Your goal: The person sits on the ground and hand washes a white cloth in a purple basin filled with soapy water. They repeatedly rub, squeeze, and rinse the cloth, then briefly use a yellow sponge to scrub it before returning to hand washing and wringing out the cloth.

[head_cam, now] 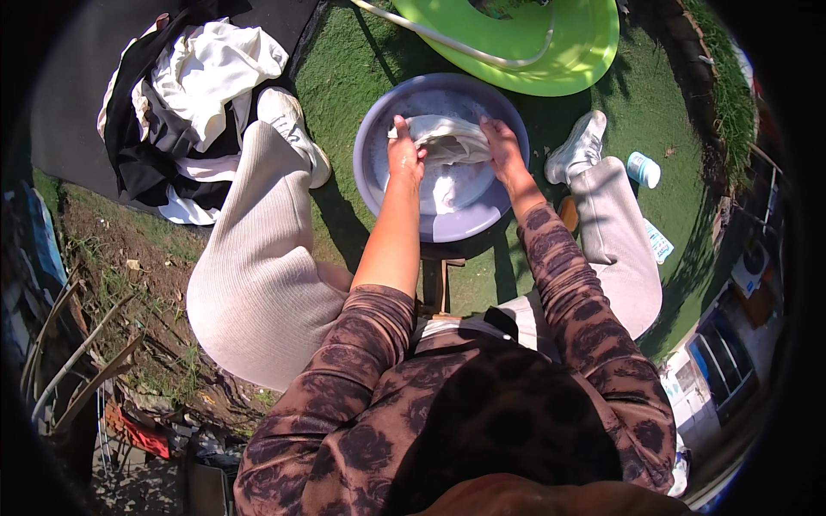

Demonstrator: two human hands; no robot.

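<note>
Between my two hands a wet white cloth (452,138) is stretched over a round purple-grey plastic basin (468,222). My left hand (405,151) grips the cloth's left end, thumb on top. At the opposite end my right hand (503,147) pinches it near the basin's right side. Soapy water (445,187) with white suds fills the lower part of the basin. The cloth sags in a fold in the middle, and its lower part reaches towards the water. What kind of garment it is, I cannot tell.
A pile of white and black laundry (206,77) lies left on a dark mat (64,129). A lime-green tub (581,64) with a pale hose (452,45) across it stands beyond the basin. Right of my leg are a white-lidded jar (643,169) and a printed packet (658,242) on artificial turf.
</note>
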